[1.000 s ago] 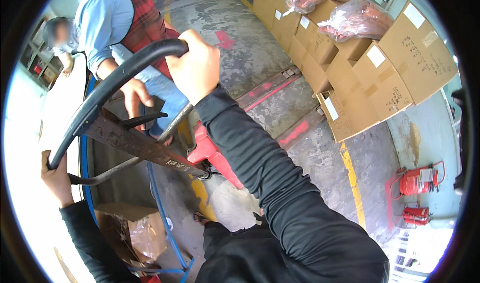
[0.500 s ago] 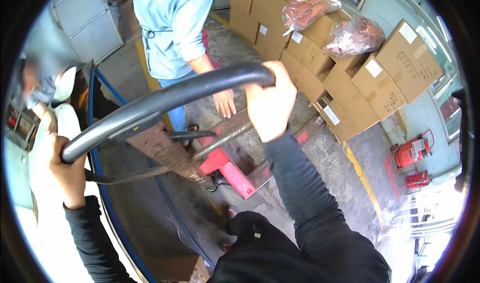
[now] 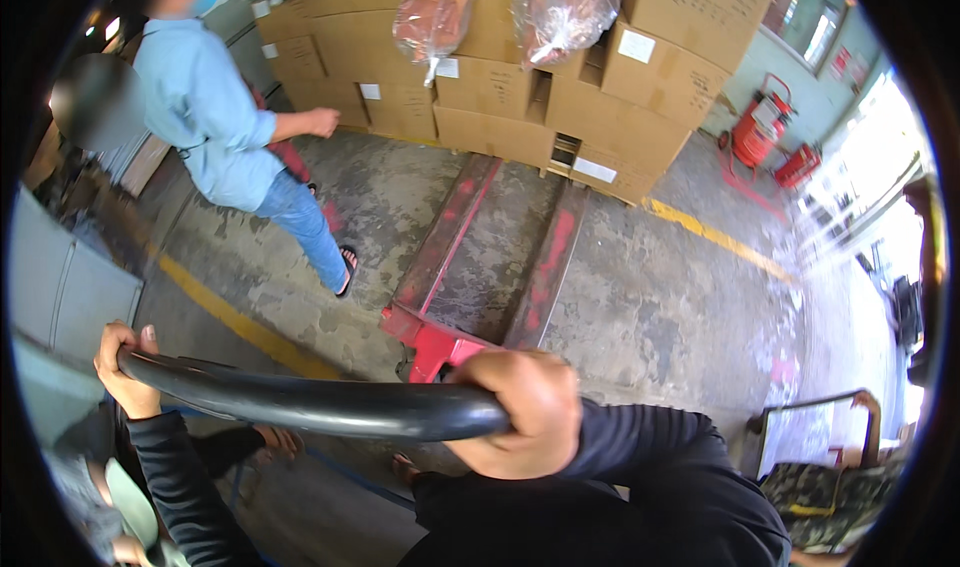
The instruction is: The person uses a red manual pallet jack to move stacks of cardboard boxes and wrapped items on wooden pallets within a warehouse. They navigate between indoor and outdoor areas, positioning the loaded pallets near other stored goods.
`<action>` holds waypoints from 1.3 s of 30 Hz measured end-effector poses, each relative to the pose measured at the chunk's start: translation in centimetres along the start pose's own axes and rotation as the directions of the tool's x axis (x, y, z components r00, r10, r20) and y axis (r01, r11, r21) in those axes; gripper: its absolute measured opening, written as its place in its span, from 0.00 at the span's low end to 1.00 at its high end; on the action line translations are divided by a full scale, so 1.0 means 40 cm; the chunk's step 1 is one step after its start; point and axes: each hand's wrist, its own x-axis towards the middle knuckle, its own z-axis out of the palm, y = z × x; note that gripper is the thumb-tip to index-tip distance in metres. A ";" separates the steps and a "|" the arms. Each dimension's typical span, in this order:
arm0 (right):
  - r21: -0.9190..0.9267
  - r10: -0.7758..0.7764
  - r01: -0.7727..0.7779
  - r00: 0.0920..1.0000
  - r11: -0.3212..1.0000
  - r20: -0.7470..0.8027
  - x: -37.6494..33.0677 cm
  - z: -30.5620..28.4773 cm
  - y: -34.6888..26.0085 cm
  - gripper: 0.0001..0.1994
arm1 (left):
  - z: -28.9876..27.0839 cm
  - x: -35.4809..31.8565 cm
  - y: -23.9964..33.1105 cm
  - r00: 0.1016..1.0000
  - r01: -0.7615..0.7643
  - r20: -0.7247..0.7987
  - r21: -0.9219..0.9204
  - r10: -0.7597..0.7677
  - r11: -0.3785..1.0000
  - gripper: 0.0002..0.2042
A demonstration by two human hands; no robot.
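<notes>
Our left hand [image 3: 128, 375] and right hand [image 3: 527, 407]: fingers wrapped round black handle [image 3: 310, 399] | red pallet jack [image 3: 437, 345] before us, forks [image 3: 437, 245] toward cartons [image 3: 490, 135] | careless turn could hit co-worker's foot [image 3: 347, 270] (it stands near)

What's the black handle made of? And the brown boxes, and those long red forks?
The black handle seems glossy plastic or coated metal; its smooth shine doesn't settle which. The brown boxes look like matte cardboard: flat, dull tan panels with straight edges. The long red forks are probably painted metal: the red is worn patchy, with darker areas showing.
</notes>
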 end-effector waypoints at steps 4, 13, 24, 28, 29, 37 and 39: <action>-0.392 -0.024 -0.026 0.992 0.920 -0.121 0.013 0.024 0.030 0.17 | 0.208 0.151 -0.053 0.996 -0.088 0.005 -0.292 0.094 0.952 0.16; -0.416 0.070 -0.566 0.647 0.712 -0.759 0.225 0.107 0.207 0.06 | 0.833 0.602 0.062 0.960 -0.269 -0.094 -0.582 0.265 0.767 0.20; -0.493 -0.142 -0.552 0.557 0.672 -0.818 0.527 -0.367 0.718 0.14 | 1.302 0.925 0.418 0.900 -0.427 -0.224 -0.631 0.374 0.648 0.09; -0.811 -0.470 -0.342 0.681 0.474 -0.561 0.653 -0.565 0.959 0.13 | 1.578 1.095 0.541 0.961 -0.159 0.058 -0.686 0.271 0.710 0.11; -0.960 -0.500 -0.268 0.822 0.084 -0.273 0.690 -0.629 1.010 0.14 | 1.649 1.139 0.573 0.955 -0.161 0.064 -0.710 0.290 0.686 0.12; -0.602 -0.241 -0.433 0.640 0.671 -0.730 0.991 -1.025 1.507 0.12 | 1.997 1.387 0.867 0.975 -0.085 0.091 -0.699 0.205 0.710 0.10; -0.376 -0.050 -0.565 0.507 0.734 -0.860 1.010 -1.069 1.539 0.11 | 1.986 1.368 0.901 0.974 -0.045 0.126 -0.704 0.186 0.709 0.11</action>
